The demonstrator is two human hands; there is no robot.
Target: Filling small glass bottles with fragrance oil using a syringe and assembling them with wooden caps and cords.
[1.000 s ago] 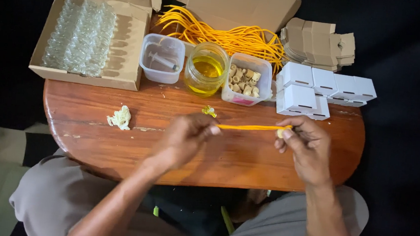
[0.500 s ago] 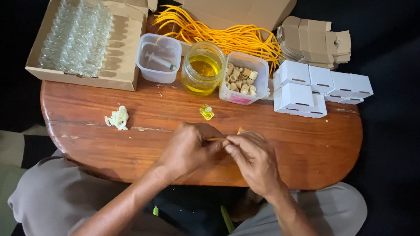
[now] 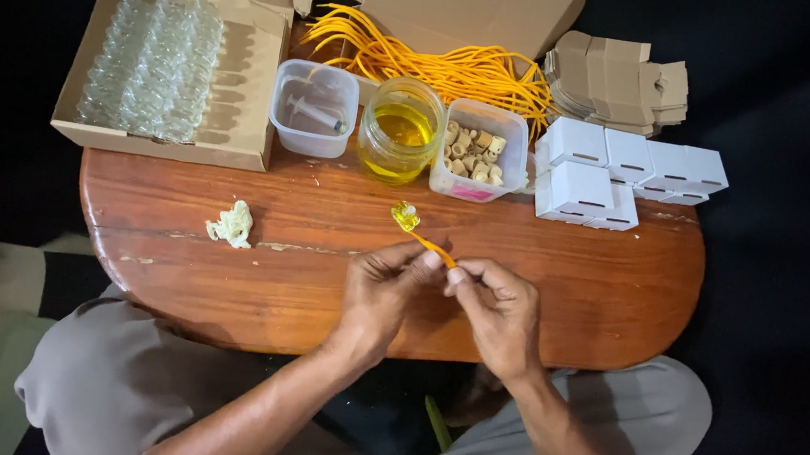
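My left hand [image 3: 383, 288] and my right hand [image 3: 500, 307] meet over the wooden table [image 3: 181, 258], fingertips pinched together on a thin orange cord [image 3: 436, 250]. The cord runs up and left from my fingers to a small glass vial [image 3: 406, 216] with yellow liquid that lies on the table. Both hands grip the cord's near end.
At the back stand a cardboard box of clear vials [image 3: 153, 63], a tub with a syringe [image 3: 313, 110], a jar of yellow liquid [image 3: 401, 131], a tub of small corks [image 3: 474, 151], a heap of orange cords [image 3: 437, 66], white boxes [image 3: 622, 168], flat cartons [image 3: 619, 81]. A crumpled tissue [image 3: 232, 224] lies left.
A second ago my hands held the cord stretched apart, the right hand far right. They have come together at the table's middle, and the cord now leads to the vial.
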